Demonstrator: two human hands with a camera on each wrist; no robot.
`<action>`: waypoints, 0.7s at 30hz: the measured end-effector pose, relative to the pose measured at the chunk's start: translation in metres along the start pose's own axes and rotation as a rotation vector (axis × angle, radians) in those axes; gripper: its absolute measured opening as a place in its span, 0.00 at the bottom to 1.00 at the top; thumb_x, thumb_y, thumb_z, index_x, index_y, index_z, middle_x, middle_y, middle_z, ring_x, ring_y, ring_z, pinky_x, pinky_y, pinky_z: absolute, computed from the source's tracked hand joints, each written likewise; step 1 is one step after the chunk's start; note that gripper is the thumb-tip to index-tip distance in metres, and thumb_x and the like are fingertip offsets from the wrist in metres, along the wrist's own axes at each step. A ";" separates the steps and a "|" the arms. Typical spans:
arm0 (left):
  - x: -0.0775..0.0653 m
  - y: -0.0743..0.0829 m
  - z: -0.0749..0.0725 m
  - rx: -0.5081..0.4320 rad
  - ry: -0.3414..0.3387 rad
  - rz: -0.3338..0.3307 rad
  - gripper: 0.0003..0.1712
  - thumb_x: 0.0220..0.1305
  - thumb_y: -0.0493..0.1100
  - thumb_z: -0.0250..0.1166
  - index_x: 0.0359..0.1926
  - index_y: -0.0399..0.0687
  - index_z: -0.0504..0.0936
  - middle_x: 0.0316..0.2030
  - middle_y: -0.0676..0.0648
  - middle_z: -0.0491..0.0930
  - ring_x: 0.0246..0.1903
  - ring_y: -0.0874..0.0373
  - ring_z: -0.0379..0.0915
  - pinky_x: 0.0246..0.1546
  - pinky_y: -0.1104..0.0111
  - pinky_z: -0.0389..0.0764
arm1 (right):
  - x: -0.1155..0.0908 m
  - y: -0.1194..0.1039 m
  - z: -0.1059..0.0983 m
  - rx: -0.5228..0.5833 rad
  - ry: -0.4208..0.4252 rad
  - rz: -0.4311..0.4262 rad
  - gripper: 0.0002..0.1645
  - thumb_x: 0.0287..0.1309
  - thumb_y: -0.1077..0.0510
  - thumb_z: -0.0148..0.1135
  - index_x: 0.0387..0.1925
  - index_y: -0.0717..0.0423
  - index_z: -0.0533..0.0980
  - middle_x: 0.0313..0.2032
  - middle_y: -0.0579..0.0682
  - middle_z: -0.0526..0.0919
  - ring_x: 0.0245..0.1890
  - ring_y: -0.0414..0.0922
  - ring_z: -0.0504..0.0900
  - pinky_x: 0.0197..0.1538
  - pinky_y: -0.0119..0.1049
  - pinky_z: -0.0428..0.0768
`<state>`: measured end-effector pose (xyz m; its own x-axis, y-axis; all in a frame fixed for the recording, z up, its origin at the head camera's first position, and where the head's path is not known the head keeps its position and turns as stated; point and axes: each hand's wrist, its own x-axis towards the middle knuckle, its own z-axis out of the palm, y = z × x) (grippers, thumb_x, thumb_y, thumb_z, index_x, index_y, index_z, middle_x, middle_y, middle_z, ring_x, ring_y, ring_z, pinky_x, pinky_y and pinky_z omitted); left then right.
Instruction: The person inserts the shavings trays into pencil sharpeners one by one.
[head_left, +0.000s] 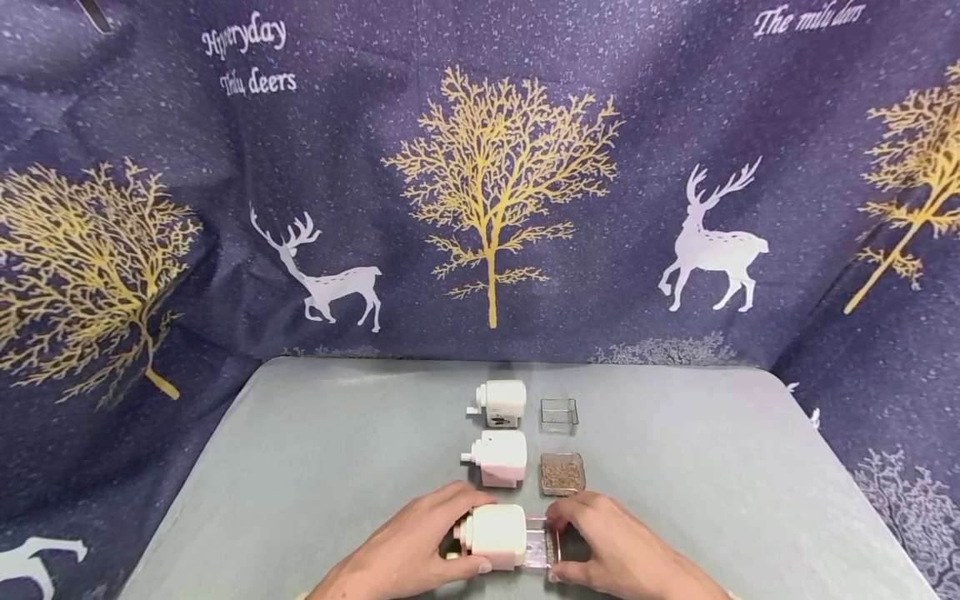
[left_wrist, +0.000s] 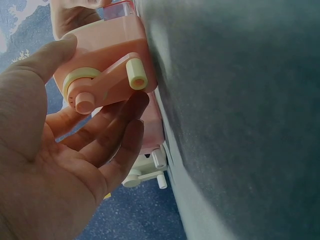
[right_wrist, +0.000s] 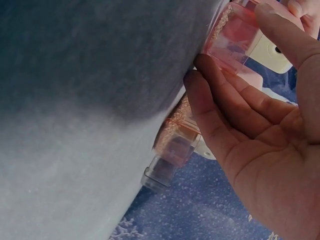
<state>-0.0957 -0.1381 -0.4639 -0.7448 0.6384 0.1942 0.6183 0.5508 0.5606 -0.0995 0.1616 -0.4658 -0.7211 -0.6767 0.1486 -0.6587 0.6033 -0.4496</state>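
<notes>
Nearest me is a cream-and-pink crank pencil sharpener [head_left: 498, 533], gripped from its left side by my left hand [head_left: 420, 546], thumb in front and fingers behind. Its crank handle [left_wrist: 136, 75] faces my palm in the left wrist view. A clear pinkish shavings drawer [head_left: 537, 552] sticks partly out of the sharpener's right side, with some shavings at its outer end. My right hand [head_left: 611, 546] pinches that drawer's outer end between thumb and fingers. In the right wrist view, the thumb and fingers lie on opposite sides of the drawer [right_wrist: 232, 42].
Behind stand a white-and-pink sharpener [head_left: 502, 458] and a white sharpener [head_left: 505, 402], in line. Right of them lie a clear drawer full of shavings [head_left: 562, 475] and another clear drawer [head_left: 558, 414]. The grey table [head_left: 337, 433] ends at a dark blue patterned cloth [head_left: 525, 350].
</notes>
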 end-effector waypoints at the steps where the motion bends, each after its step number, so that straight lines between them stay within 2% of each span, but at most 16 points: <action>1: 0.000 0.000 0.000 0.000 0.001 0.000 0.34 0.58 0.67 0.64 0.65 0.69 0.69 0.49 0.66 0.70 0.40 0.70 0.69 0.39 0.72 0.76 | 0.000 0.000 0.000 -0.001 0.002 -0.001 0.27 0.49 0.37 0.71 0.45 0.49 0.80 0.41 0.36 0.81 0.41 0.35 0.78 0.45 0.39 0.81; 9: 0.001 0.000 0.000 -0.017 -0.027 -0.006 0.35 0.59 0.67 0.63 0.65 0.65 0.70 0.49 0.65 0.70 0.39 0.70 0.69 0.37 0.73 0.76 | 0.002 -0.002 0.001 0.001 0.003 -0.013 0.26 0.49 0.38 0.71 0.45 0.49 0.80 0.41 0.37 0.80 0.40 0.33 0.77 0.44 0.36 0.81; 15: 0.002 -0.001 0.000 -0.034 -0.048 -0.015 0.34 0.59 0.67 0.63 0.65 0.68 0.68 0.49 0.65 0.70 0.40 0.69 0.69 0.37 0.73 0.76 | 0.004 -0.002 -0.001 0.037 -0.028 0.003 0.25 0.50 0.38 0.71 0.45 0.47 0.80 0.39 0.35 0.78 0.38 0.32 0.76 0.40 0.32 0.80; 21: 0.002 -0.002 0.000 -0.048 -0.042 -0.010 0.34 0.60 0.66 0.64 0.65 0.68 0.69 0.49 0.65 0.71 0.40 0.69 0.70 0.38 0.72 0.76 | 0.006 -0.001 0.000 0.033 -0.007 -0.038 0.25 0.51 0.39 0.71 0.46 0.47 0.80 0.40 0.36 0.79 0.39 0.32 0.76 0.41 0.32 0.80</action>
<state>-0.0983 -0.1374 -0.4644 -0.7391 0.6555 0.1550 0.5974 0.5315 0.6005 -0.1031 0.1572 -0.4644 -0.6939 -0.7020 0.1600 -0.6783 0.5627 -0.4726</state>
